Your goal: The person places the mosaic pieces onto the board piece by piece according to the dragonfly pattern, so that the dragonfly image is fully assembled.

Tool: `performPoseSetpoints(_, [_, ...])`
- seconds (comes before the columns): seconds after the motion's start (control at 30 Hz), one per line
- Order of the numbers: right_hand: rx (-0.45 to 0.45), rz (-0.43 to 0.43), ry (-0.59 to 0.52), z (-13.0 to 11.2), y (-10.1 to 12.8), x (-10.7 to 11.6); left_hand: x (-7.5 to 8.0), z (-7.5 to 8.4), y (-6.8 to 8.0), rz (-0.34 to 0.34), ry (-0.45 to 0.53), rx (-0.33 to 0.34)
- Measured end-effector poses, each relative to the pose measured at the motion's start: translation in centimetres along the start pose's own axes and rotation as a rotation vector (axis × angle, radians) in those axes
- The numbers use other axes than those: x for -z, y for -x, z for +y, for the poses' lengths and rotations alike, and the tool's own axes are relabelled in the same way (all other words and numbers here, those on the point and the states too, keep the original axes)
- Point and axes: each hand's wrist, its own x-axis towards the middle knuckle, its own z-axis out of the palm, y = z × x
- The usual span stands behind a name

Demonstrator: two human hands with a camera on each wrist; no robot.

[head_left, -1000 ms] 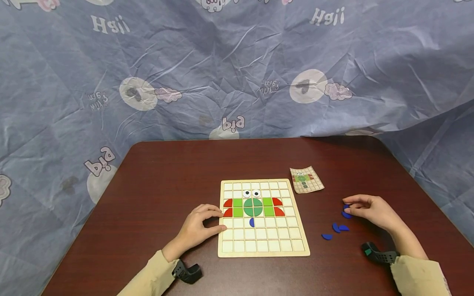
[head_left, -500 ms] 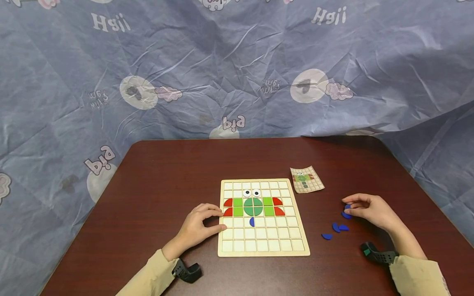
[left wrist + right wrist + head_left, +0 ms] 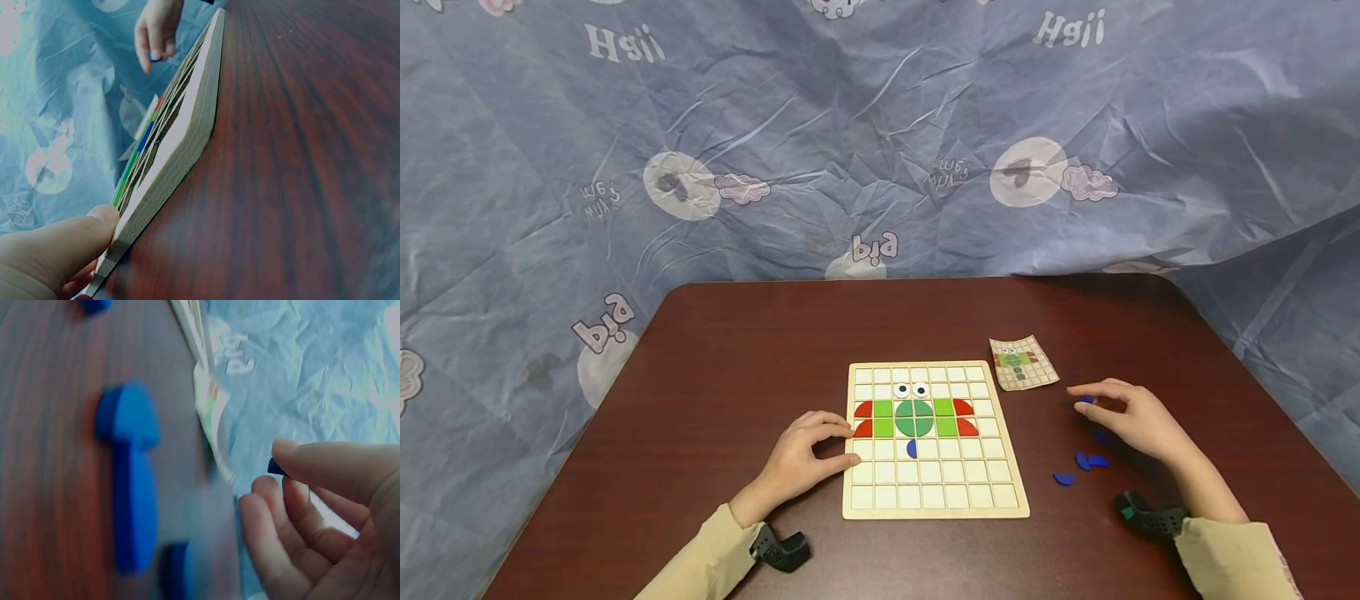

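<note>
The right hand [image 3: 1138, 417] is up off the table, pinching a small blue piece [image 3: 1085, 400] between thumb and fingertips, just right of the wooden grid board [image 3: 934, 500]. That board lies flat with a half-done figure on it: googly eyes, green squares around a green circle, red bits on both sides, one blue piece [image 3: 911, 449] underneath. The left hand [image 3: 801, 461] rests against the board's left edge, thumb touching it.

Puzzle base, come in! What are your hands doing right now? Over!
Right hand pinches a blue piece, lifted off the table. Left hand rests against the puzzle board edge. Three blue pieces loose on the table; nothing in the way.
</note>
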Motion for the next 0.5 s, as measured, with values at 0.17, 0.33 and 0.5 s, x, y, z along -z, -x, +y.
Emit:
performPoseSetpoints(0.17, [-0.006,-0.048,-0.011,-2.0,-0.7,-0.6,0.0,0.0,0.0,0.000,-0.003,0.002])
performPoseSetpoints(0.33, [0.014,-0.088,-0.068,-3.9,-1.6,-1.7,0.0,0.1,0.0,-0.003,-0.005,0.006])
performPoseSetpoints(0.5, [0.044,-0.100,-0.143,-5.8,-2.5,-3.3,0.0,0.1,0.0,-0.007,-0.007,0.013])
